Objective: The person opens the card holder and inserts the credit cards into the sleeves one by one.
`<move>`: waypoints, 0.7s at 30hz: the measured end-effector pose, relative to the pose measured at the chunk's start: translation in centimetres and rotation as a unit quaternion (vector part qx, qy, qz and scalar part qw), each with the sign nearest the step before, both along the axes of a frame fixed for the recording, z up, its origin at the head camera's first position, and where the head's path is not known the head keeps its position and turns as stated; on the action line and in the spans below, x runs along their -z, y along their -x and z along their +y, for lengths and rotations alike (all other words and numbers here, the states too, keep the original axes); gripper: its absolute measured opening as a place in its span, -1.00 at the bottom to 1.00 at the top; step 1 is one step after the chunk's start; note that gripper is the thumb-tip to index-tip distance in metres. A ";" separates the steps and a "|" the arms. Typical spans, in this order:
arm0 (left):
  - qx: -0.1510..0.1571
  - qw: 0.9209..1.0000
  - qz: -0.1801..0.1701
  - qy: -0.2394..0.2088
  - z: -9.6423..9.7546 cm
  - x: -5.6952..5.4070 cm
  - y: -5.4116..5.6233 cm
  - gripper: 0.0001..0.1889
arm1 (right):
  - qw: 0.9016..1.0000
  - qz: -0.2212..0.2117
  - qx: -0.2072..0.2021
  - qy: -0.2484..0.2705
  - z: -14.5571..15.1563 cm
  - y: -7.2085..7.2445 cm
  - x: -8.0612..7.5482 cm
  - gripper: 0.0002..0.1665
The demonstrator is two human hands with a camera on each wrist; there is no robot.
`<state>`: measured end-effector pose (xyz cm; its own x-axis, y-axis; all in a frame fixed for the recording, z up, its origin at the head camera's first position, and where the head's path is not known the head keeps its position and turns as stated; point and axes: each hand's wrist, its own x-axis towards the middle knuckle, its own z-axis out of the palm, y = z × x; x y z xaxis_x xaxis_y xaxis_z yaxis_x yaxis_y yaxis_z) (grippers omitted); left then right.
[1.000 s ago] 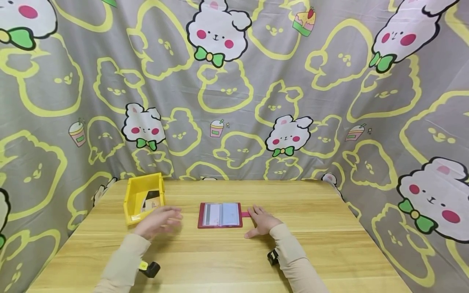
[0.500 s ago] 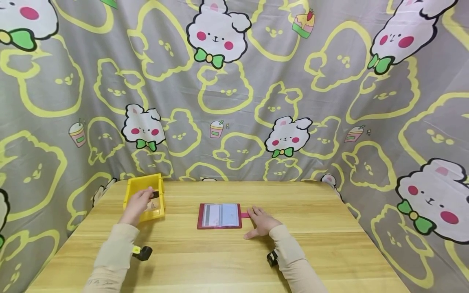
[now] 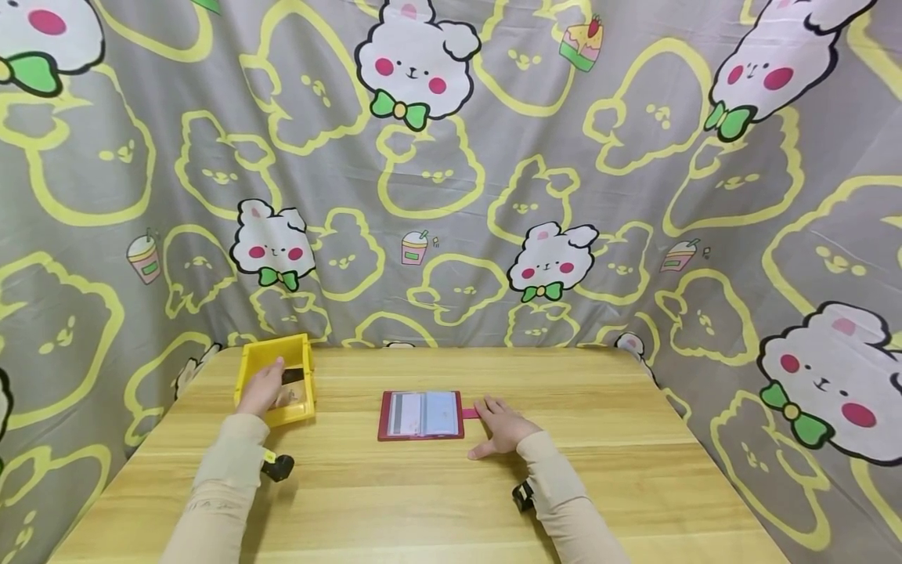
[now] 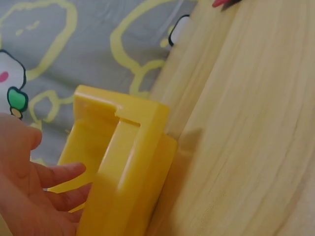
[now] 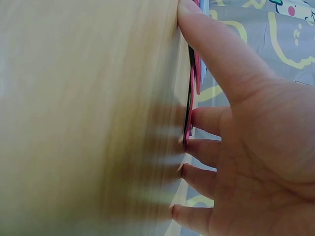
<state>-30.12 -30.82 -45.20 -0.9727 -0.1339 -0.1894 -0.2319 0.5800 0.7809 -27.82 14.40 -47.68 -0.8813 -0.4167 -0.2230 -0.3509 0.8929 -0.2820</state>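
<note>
My left hand (image 3: 262, 388) reaches down into a yellow plastic bin (image 3: 311, 401) at the back left. The left wrist view shows its fingers (image 4: 66, 173) fairly straight inside the bin, nothing between them and the thumb. Beside the hand lie a dark card-like piece (image 3: 292, 376) and a tan one (image 3: 292, 394). A red card holder (image 3: 384, 417) lies spread on the table, with a pale card in a left sleeve and a bluish one in the right. My right hand (image 3: 509, 427) rests on the table with spread fingers, fingertips on the holder's pink strap (image 3: 470, 413).
The wooden table (image 3: 423, 501) reaches back to a grey curtain (image 3: 465, 227) printed with rabbits and yellow outlines. Black wrist cameras (image 3: 278, 468) hang under both sleeves. The bin's raised walls surround my left hand.
My left hand has moved left and back from beside the bin, down into it. The right hand and the card holder have stayed in place.
</note>
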 end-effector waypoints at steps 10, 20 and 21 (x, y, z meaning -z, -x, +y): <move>-0.022 0.999 -0.029 0.002 -0.5 0.3 1.0 -0.07 | 1.000 0.007 -0.003 0.003 0.0 0.0 0.1 0.21; -0.049 0.999 -0.021 -0.004 -0.4 0.5 1.3 -0.11 | 1.000 0.008 -0.002 0.003 0.0 0.0 0.2 0.21; -0.049 0.999 -0.020 -0.003 -0.5 0.6 1.3 -0.12 | 1.000 0.008 -0.003 0.002 0.1 0.0 0.2 0.21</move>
<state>-31.40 -31.27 -45.75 -0.9464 -0.2272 -0.2294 -0.3190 0.5489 0.7726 -27.80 14.45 -47.86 -0.8823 -0.4228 -0.2069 -0.3610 0.8899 -0.2789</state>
